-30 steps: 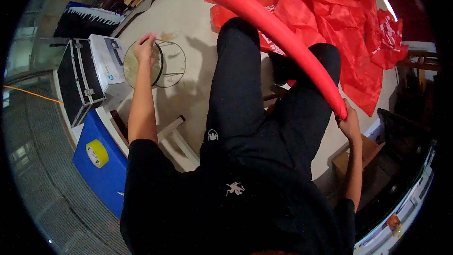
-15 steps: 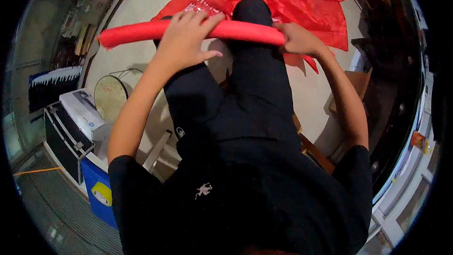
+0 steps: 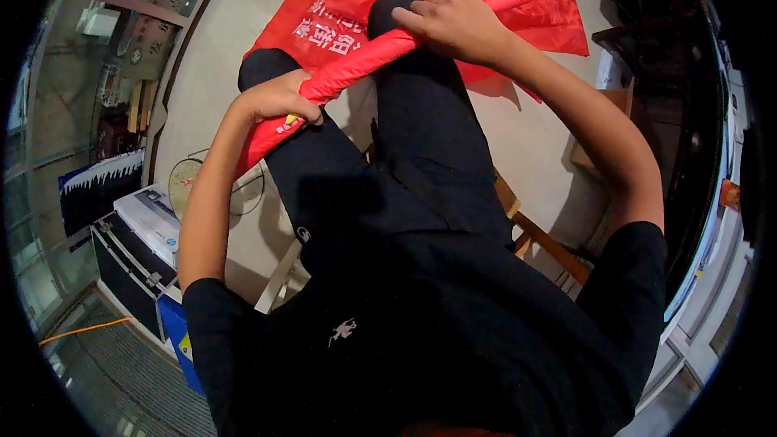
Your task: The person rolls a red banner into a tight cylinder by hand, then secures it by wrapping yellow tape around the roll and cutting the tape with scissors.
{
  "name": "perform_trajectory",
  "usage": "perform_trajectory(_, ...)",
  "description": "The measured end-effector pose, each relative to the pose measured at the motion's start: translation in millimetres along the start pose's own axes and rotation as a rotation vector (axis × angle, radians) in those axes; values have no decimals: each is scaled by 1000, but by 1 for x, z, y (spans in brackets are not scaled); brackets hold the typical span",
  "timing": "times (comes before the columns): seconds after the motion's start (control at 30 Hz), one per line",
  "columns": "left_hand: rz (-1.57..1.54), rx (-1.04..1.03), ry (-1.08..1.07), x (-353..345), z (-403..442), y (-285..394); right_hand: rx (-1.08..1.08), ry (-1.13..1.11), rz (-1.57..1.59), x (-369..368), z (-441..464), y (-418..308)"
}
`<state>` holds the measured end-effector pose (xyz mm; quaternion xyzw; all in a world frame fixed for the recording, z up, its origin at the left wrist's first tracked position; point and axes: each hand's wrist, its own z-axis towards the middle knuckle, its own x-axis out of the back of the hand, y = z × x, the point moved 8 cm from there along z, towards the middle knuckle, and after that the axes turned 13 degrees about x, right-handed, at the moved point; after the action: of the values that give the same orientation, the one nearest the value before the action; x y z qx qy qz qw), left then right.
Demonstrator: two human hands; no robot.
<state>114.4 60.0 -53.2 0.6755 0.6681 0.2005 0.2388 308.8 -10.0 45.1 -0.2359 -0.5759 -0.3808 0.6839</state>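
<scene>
A long roll of thin red material [image 3: 363, 59] lies slantwise over my knees, its lower end at the left and its upper end at the far right. My left hand [image 3: 283, 99] is closed around the lower part, where a small yellow patch and white marks show beside the thumb. Farther up, my right hand [image 3: 457, 26] grips the roll from above near my right knee. Its fingertips are partly hidden. Beyond my knees, red sheet-like material [image 3: 324, 32] with white printed characters is spread on the floor.
A white box [image 3: 150, 214] rests on a black case [image 3: 125, 267] at the left, near a round object on a thin stand [image 3: 184, 186]. Wooden chair parts [image 3: 538, 243] show beside my right thigh. Dark furniture [image 3: 688, 113] lines the right side.
The roll has turned from nearly level to slanted, its left end dropping towards me and its right end rising. My left hand came down and left; my right hand moved up and left along the roll.
</scene>
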Motion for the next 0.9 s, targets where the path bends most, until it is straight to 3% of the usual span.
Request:
perform_trajectory(0.07,313,-215,274,9,0,5,-89,-276,122,-18,-1,1)
perform_trajectory(0.1,501,-271,594,13,-18,17,-84,-271,127,-17,-1,2)
perform_trajectory(0.13,497,-260,597,4,-20,15,-113,-300,242,-21,-5,4)
perform_trajectory(0.2,745,-272,1139,11,-49,23,-129,-325,359,-30,-10,8)
perform_trajectory(0.27,823,-364,1221,10,-60,17,-294,-539,1065,-66,-24,-1)
perform_trajectory(0.3,930,-396,1244,8,-65,14,-513,-728,1276,-59,-33,-13)
perform_trajectory(0.33,1037,-432,1267,5,-68,13,-508,-728,1276,-59,-35,-20)
perform_trajectory(0.4,1059,-470,1303,0,-72,10,-718,-947,1785,-68,-62,-52)
perform_trajectory(0.53,949,-416,1368,7,-91,-8,-776,-1042,1993,-57,-71,-70)
perform_trajectory(0.6,917,-307,1267,12,-78,-18,-530,-727,1409,-42,-49,-39)
perform_trajectory(0.63,883,-201,1167,17,-68,-26,-218,-407,1092,-36,-34,-27)
perform_trajectory(0.67,878,-195,1173,22,-66,-27,-209,-410,1092,-37,-36,-28)
perform_trajectory(0.73,626,-276,781,18,-55,-17,-167,-393,325,-6,-23,-10)
perform_trajectory(0.77,406,-97,479,16,-53,-24,-151,-416,258,2,-20,-8)
perform_trajectory(0.8,399,-101,483,17,-53,-24,-144,-420,254,1,-21,-8)
perform_trajectory(0.87,160,72,214,7,-43,-43,-115,-224,51,16,-21,-6)
perform_trajectory(0.9,341,-60,311,10,-45,-32,-108,-225,51,19,-20,-10)
